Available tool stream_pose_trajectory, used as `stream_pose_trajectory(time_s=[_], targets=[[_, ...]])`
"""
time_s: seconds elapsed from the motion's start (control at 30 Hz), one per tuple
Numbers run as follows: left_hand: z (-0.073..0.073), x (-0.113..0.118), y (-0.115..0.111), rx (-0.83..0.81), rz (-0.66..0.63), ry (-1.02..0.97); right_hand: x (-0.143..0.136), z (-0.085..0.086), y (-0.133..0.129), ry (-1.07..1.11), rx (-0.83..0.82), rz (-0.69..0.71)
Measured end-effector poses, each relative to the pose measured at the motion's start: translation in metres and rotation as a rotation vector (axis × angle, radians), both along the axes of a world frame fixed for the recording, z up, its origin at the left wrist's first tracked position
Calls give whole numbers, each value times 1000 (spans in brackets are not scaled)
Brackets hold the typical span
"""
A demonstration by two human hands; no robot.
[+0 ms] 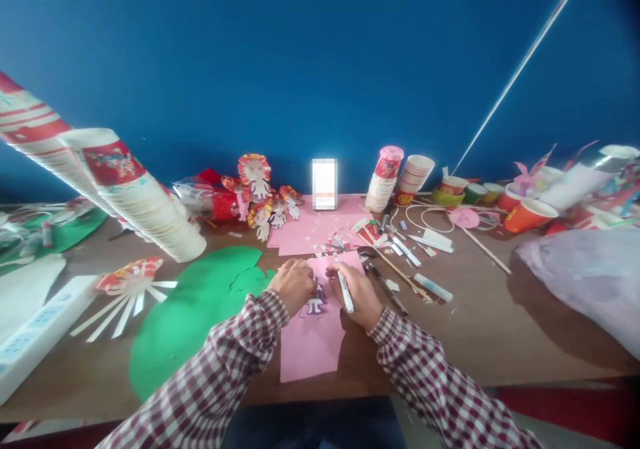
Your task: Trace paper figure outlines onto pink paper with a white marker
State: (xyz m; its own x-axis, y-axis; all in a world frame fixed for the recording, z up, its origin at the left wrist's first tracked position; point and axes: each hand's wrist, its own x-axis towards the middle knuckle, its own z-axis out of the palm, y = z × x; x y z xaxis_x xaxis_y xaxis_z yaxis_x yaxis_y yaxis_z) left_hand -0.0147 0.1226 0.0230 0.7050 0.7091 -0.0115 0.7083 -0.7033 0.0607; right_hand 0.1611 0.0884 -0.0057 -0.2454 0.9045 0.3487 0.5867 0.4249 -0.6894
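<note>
A pink paper sheet (313, 352) lies on the brown table in front of me. On it rests a small white paper figure (315, 302) with a dark outline, partly covered by my left hand (294, 282). The fingers of that hand are bent down over the figure's upper part, and whether they pinch it is hidden. My right hand (359, 292) is closed around a white marker (345, 291), just right of the figure, over the sheet's right edge.
Green paper (175, 329) lies at the left, near a power strip (40, 325). Stacked paper cups (150, 202) lean at the left; more cups (383, 179) stand behind. Paper figures (255, 175) stand at the back. Scraps, sticks and a glue tube (433, 287) lie to the right.
</note>
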Motion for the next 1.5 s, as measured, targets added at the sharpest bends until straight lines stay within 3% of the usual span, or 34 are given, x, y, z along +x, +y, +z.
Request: stream_pose_trajectory(time_s=[0.2, 0.5, 0.87, 1.17, 1.5], targets=[[0, 4, -11, -14, 125, 20, 5, -5, 2, 106, 11, -56], [13, 11, -39, -41, 266, 75, 5, -12, 3, 42, 59, -117], [8, 18, -61, -77, 482, 22, 4, -12, 0, 44, 70, -100], [7, 13, -57, -284, 502, 31, 2, -12, -1, 79, 21, -107], [-2, 2, -60, -313, 493, -49, -1, -14, -2, 150, -10, -96]])
